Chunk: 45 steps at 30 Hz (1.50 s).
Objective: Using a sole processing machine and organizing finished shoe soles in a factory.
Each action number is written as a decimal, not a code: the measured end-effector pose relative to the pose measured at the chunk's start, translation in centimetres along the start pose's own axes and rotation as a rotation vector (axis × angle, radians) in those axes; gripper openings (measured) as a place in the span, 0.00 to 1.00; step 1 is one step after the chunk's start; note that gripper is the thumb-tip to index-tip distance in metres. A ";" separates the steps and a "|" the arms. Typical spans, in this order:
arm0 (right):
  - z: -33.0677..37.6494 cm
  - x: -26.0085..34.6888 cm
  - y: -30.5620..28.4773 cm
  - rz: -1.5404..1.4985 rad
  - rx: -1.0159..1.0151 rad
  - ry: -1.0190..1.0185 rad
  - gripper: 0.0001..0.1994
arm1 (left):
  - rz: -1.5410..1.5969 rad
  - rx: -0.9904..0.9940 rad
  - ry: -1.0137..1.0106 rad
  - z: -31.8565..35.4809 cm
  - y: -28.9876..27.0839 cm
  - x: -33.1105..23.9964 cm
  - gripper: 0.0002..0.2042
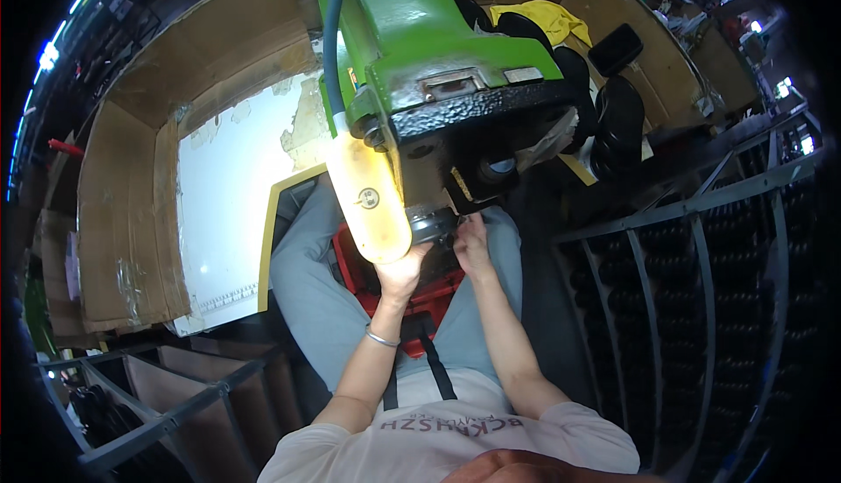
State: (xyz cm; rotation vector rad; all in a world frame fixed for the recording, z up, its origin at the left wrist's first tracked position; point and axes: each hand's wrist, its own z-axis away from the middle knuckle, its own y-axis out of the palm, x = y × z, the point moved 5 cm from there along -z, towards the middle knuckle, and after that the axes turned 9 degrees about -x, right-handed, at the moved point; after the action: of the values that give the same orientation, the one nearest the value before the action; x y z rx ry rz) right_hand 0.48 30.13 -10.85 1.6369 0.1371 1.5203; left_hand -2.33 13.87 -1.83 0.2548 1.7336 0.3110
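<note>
Beneath the head of a green machine [455, 45], both hands are at a dark, shiny, rounded piece [432, 224]. My left hand [403, 274] grips its near left side, with the fingers partly hidden under a glowing yellow-white lamp [377, 207]. My right hand [472, 248] is closed at the piece's right end, fingertips pinched close to the machine's dark metal underside [486, 172]. The machine hides the far part of the piece, so its exact kind cannot be made out.
A white board [223, 211] with a yellow edge lies left, inside cardboard walls [127, 211]. Black curved pieces [618, 124] and a yellow cloth [547, 21] sit right of the machine. Metal racks [701, 308] flank me. A red seat or frame [355, 264] shows between my legs.
</note>
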 end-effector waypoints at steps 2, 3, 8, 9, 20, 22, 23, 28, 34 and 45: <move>0.0 0.7 -1.4 -0.086 -0.028 0.036 0.26 | 0.032 0.010 -0.021 0.2 0.6 -0.4 0.22; -0.5 1.7 -2.5 -0.011 -0.092 -0.044 0.22 | 0.053 0.025 -0.038 0.3 1.0 -0.4 0.22; 0.2 13.3 -1.8 0.604 -0.352 -0.543 0.19 | 0.135 0.064 -0.100 0.5 1.9 -1.5 0.23; 0.6 15.7 -1.0 0.736 -0.369 -0.663 0.20 | 0.077 0.098 -0.069 0.5 1.9 -1.9 0.23; -1.9 9.8 -3.6 0.268 -0.109 -0.315 0.23 | -0.088 0.083 0.148 -0.3 2.1 -4.7 0.26; -1.5 6.5 -3.0 0.121 -0.108 -0.265 0.22 | -0.118 0.062 0.104 -0.3 1.7 -4.9 0.27; -1.4 5.9 -2.9 0.091 -0.118 -0.269 0.23 | -0.149 0.048 0.055 -0.3 1.5 -4.8 0.28; -1.0 10.1 -2.4 0.374 -0.234 -0.470 0.23 | 0.012 -0.032 -0.012 -0.4 0.5 -4.4 0.30; 1.7 20.2 3.5 0.873 -0.212 -0.804 0.23 | -0.238 0.076 0.142 -0.6 -0.9 -4.5 0.15; 3.3 19.0 11.6 0.952 0.013 -0.904 0.27 | -0.071 0.037 0.181 -2.8 -6.8 -8.8 0.20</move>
State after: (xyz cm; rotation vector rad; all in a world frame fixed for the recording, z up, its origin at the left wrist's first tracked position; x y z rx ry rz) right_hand 2.66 32.84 11.43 2.3870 -1.2674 1.1880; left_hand -3.46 4.33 4.47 0.1968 1.9235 0.2562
